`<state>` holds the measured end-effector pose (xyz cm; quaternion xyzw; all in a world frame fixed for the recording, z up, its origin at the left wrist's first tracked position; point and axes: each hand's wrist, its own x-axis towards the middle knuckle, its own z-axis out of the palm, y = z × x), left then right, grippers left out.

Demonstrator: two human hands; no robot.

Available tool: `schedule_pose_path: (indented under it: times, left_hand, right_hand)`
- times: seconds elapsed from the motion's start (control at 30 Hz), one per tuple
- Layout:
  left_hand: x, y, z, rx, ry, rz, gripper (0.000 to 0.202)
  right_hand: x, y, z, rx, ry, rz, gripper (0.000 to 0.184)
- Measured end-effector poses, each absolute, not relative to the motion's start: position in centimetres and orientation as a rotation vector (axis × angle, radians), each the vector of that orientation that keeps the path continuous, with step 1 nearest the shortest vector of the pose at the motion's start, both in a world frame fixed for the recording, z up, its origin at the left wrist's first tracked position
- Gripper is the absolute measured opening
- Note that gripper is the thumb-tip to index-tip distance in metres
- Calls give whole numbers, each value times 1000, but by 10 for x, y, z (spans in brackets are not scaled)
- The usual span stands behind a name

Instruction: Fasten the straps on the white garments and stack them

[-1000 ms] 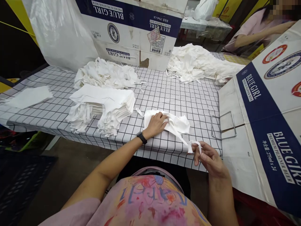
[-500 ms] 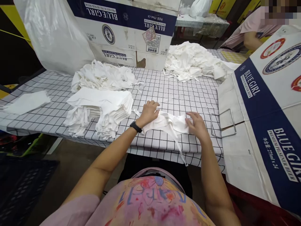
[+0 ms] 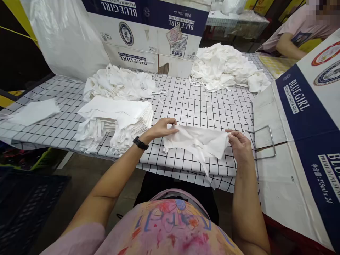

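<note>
A small white cloth piece with strap (image 3: 198, 141) lies near the front edge of the checked table (image 3: 202, 106). My left hand (image 3: 160, 128), with a black wristband, pinches the cloth's left end. At the other end my right hand (image 3: 239, 143) grips its right edge, so the cloth is stretched flat between both hands. A thin white strap hangs from the cloth over the table's edge. To the left stands a neat stack of folded white cloth pieces (image 3: 117, 120).
A loose heap of white pieces (image 3: 119, 83) lies behind the stack, another heap (image 3: 225, 69) at the back right. Blue Girl cartons stand at the back (image 3: 148, 32) and right (image 3: 305, 124). A clear plastic bag (image 3: 66, 35), a wire frame (image 3: 261, 141) and a seated person (image 3: 300, 32) are nearby.
My right hand let go of the strap by the table's edge, came up onto the cloth and took its right end. Both hands spread the cloth out flat.
</note>
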<state>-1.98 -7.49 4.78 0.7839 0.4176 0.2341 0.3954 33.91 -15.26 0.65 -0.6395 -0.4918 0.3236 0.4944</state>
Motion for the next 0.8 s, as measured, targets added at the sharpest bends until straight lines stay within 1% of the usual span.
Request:
schedule_pose_path:
  times: [0.07,0.13,0.17,0.3,0.37,0.4,0.47,0.63,0.73,0.8]
  left_hand:
    - [-20,-79,57,1929,944,675,28]
    - [-15,-82,65,1949,870,696,28]
    - [-11,-84,69,1972,841,699,27]
    - [4,-85,81,2040,711,723,25]
    - [5,-85,89,2061,672,726,26]
    - [3,-86,94,2074,673,720,27]
    - [-4,-86,104,2086,697,704,27]
    - [-30,-89,133,2052,733,770,26]
    - [-44,-88,153,2109,724,835,28]
    - [-53,-86,169,2171,731,861,28]
  right_hand:
    - [332,-150,10,-1630,-1229,705,19]
    - [312,-146,21,-1638,-1436,614,25]
    - [299,-144,28,-1570,-1570,627,29]
    - [241,-133,58,-1101,-1891,976,31]
    - [229,-129,68,-1032,-1914,1117,29]
    - [230,-129,73,-1048,-1913,1163,30]
    - [242,-131,80,-1120,-1903,1224,38]
    - [298,-151,97,-1305,-1822,1237,48]
    - [321,-164,107,-1401,-1878,1183,51]
    - [328,-170,114,-1458,-1960,1074,49]
